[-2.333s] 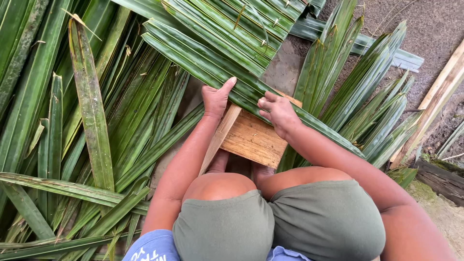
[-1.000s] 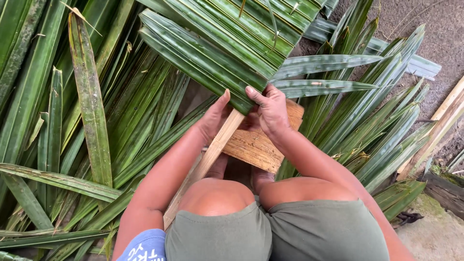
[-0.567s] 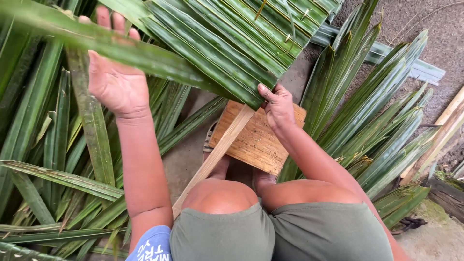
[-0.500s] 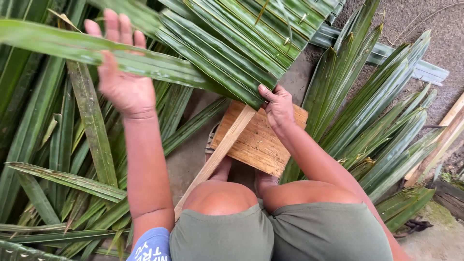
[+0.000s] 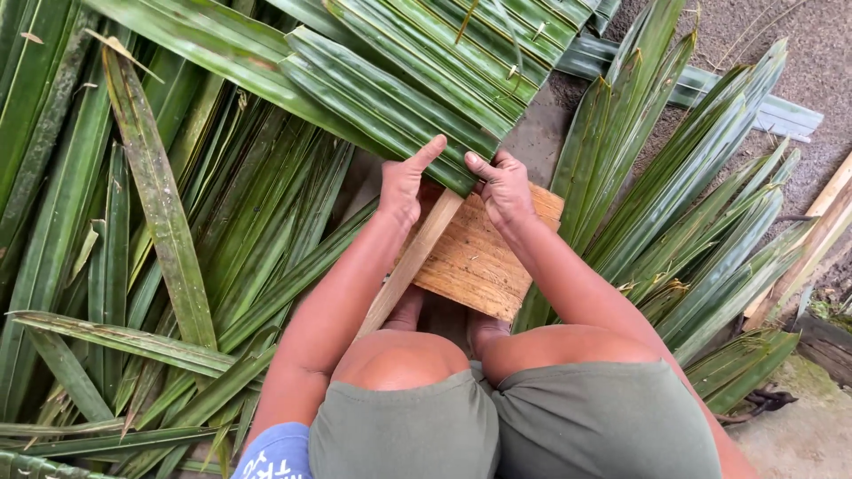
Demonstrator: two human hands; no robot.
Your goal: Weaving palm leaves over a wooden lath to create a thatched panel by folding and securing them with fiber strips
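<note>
1. Outdoors, bare ground (image 5: 799, 53) shows at 1 o'clock; long green palm leaves (image 5: 160, 222) cover nearly everything else, fanned from 7 round to 3 o'clock.

2. At centre, the left hand (image 5: 404, 182) and right hand (image 5: 503, 188) sit side by side on the near edge of a row of folded leaves (image 5: 399, 98), which runs from centre up to 12 o'clock.

3. Both hands pinch that edge: the left with a finger stretched along the fold, the right with fingers curled over the end leaf. Neither is clenched into a fist.

4. A pale stick (image 5: 413, 266) slants from under the hands down to 7 o'clock; the leaves appear folded over it.

5. By my reading, several leaves are already laid in overlapping order, and the end one is being pressed into place; the many loose leaves around suggest much is left.

6. A wooden board (image 5: 475, 262) lies under the hands, above the bent knees (image 5: 399, 359).

7. Timber (image 5: 816, 231) lies at 3 o'clock. Nothing blocks the hands, though loose leaves crowd both sides.
</note>
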